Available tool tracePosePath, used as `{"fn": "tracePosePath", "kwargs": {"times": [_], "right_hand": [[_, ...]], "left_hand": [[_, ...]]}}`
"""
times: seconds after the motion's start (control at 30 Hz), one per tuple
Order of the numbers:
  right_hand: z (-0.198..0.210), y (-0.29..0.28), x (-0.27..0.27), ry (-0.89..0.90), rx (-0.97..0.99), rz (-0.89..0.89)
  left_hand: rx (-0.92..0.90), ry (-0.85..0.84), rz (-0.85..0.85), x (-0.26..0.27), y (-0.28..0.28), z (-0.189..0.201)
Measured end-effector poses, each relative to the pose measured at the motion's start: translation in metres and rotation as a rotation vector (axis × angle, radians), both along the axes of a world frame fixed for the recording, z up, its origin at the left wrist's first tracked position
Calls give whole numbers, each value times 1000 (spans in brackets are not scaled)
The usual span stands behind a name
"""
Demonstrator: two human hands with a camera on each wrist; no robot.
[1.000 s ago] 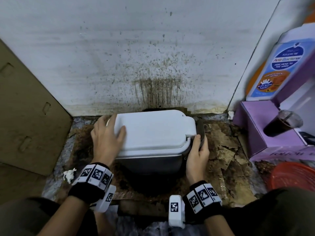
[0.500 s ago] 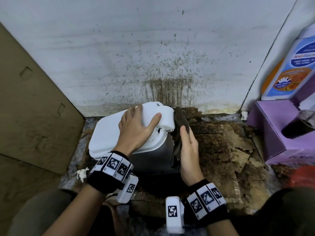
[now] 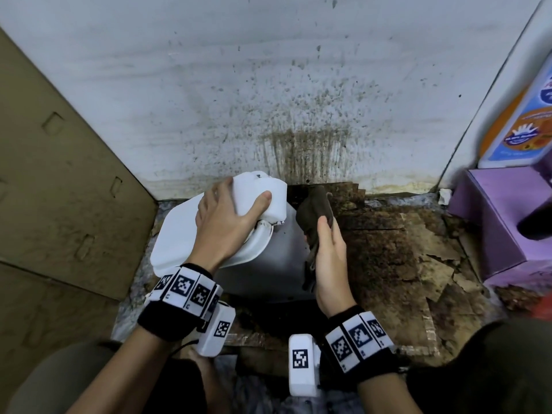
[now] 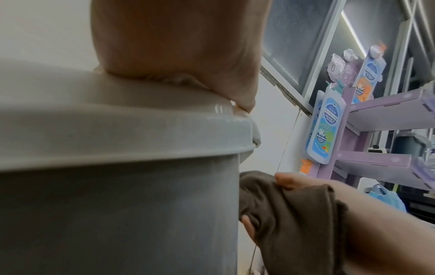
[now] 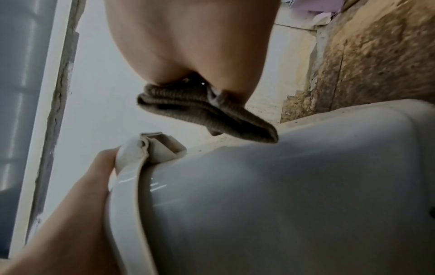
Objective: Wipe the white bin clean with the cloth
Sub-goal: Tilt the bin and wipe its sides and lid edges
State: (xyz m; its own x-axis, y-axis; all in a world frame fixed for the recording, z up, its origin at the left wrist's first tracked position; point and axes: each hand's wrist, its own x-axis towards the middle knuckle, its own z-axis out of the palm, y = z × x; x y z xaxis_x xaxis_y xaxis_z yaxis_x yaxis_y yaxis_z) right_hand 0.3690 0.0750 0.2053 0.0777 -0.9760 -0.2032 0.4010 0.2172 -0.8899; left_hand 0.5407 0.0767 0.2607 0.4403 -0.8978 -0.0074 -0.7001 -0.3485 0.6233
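Observation:
The white bin (image 3: 268, 264) stands on the dirty floor by the wall, turned at an angle, with its lid (image 3: 176, 234) closed. My left hand (image 3: 227, 213) grips the raised hinge end of the lid, thumb on its right face. My right hand (image 3: 328, 252) holds a brown cloth (image 3: 313, 207) against the bin's right side. The left wrist view shows the bin wall (image 4: 117, 204) and the cloth (image 4: 294, 214) bunched in my right fingers. In the right wrist view the cloth (image 5: 204, 113) hangs from my palm and touches the bin (image 5: 282, 186).
A cardboard panel (image 3: 59, 189) leans close on the left. A purple box (image 3: 493, 228) stands on the right, with a printed bottle display (image 3: 522, 115) above it. The stained wall (image 3: 298, 130) is right behind the bin. Torn, stained cardboard (image 3: 403, 264) covers the floor.
The bin has been turned so its hinge end points toward the wall. My left hand moved from the lid's left edge to the hinge end. My right hand with the cloth slid up the bin's side.

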Motion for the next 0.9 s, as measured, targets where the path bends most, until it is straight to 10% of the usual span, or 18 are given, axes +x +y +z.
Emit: {"fn": "tracePosePath", "kwargs": {"times": [0.5,0.9], "right_hand": [[-22,7,65,788,-425,160],[-34,3,81,679,-456,197]], "left_hand": [[-116,100,16,40,5,-10],[-147,119,15,68,2,-21]]}}
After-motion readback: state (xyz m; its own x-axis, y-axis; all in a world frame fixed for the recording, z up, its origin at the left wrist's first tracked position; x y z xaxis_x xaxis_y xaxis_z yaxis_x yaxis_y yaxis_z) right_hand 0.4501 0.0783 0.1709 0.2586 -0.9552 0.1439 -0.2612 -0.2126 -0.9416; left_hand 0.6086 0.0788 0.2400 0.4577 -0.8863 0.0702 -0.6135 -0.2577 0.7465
